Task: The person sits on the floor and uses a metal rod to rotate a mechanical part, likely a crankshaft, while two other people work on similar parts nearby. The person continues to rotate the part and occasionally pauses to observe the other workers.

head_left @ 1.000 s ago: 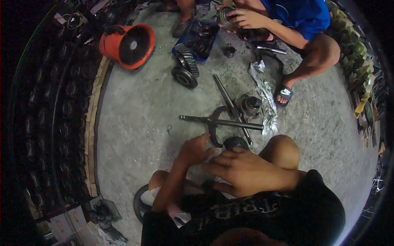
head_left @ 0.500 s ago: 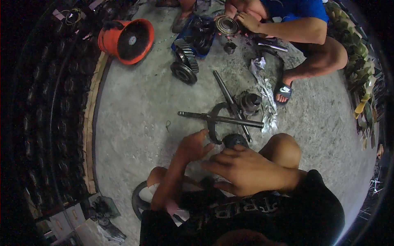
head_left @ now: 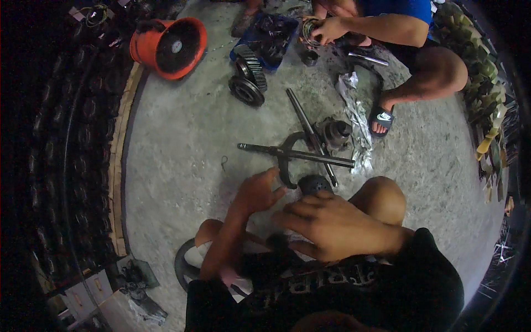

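My left hand (head_left: 256, 191) is held above the floor with its fingers stretched out and thumb apart, just left of a curved shift fork (head_left: 284, 169) on a steel rod (head_left: 315, 158). It holds nothing that I can see. My right hand (head_left: 329, 226) reaches leftward, fingers extended and slightly bent, its thumb apart below them. Just beyond its knuckles is a dark round part (head_left: 315, 183), partly covered by the hand. A second rod (head_left: 301, 113) crosses the first. Beside the crossing stands a dark metal cylindrical part (head_left: 336, 133).
Gears (head_left: 249, 83) lie farther off by a blue tray (head_left: 268, 41) of dark parts. Across from me, a squatting person's hands (head_left: 331, 30) hold a ring-shaped part (head_left: 311, 33). A red-orange fan (head_left: 171, 48) stands at far left. Crumpled silvery sheet (head_left: 358, 124) lies right.
The view has shifted slightly, so the floor parts sit a little higher. The other person's ring-shaped part has tilted. My hands keep nearly the same pose.
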`<move>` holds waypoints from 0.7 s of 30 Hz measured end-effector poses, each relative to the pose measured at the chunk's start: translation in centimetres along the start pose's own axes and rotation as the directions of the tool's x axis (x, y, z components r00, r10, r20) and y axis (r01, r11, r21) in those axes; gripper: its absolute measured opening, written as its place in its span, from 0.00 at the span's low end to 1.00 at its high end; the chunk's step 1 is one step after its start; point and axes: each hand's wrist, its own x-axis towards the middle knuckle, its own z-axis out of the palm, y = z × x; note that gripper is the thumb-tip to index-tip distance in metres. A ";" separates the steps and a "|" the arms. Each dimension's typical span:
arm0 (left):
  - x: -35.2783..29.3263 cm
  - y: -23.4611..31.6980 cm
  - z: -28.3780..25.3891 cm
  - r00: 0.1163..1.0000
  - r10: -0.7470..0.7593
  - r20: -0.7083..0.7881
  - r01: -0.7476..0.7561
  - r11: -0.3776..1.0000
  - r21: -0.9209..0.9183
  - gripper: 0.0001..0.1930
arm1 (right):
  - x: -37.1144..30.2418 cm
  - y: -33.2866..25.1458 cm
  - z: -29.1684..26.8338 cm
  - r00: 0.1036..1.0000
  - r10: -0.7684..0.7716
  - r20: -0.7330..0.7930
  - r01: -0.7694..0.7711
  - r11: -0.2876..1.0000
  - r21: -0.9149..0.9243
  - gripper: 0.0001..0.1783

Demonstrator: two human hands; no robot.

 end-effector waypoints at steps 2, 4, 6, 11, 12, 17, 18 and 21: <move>-0.1 -0.2 0.1 1.000 0.008 -0.015 -0.008 1.000 -0.015 0.29 | 0.0 -0.1 -0.1 1.000 0.013 -0.007 -0.013 1.000 0.007 0.31; 0.0 -0.4 0.2 1.000 0.010 -0.018 -0.010 1.000 -0.018 0.29 | 0.0 0.1 0.5 0.995 -0.029 -0.092 0.024 0.998 -0.055 0.31; 0.1 -0.7 0.3 1.000 0.003 -0.010 -0.003 1.000 -0.009 0.30 | 0.0 0.3 0.6 0.990 -0.053 -0.132 0.041 0.995 -0.089 0.31; 0.1 -1.2 0.5 1.000 -0.001 0.018 0.001 1.000 0.029 0.33 | -0.1 0.3 0.6 0.992 -0.044 -0.122 0.034 0.996 -0.084 0.30; 0.1 -1.3 0.6 1.000 -0.008 0.014 0.007 0.999 0.044 0.34 | 0.0 0.3 0.6 0.993 -0.039 -0.112 0.030 0.996 -0.083 0.30; 0.0 -1.6 0.9 0.998 0.031 -0.061 -0.031 1.000 0.007 0.32 | 0.1 0.0 0.2 0.998 -0.010 -0.063 0.004 0.996 -0.093 0.30; -0.1 -1.8 1.2 0.995 0.051 -0.083 -0.051 0.999 0.004 0.32 | 0.1 0.0 0.2 0.998 -0.009 -0.067 0.003 0.996 -0.090 0.30; 0.0 -1.3 0.6 1.000 0.005 -0.025 -0.005 1.000 -0.010 0.32 | 0.1 0.0 0.3 0.998 -0.005 -0.068 -0.001 0.997 -0.079 0.31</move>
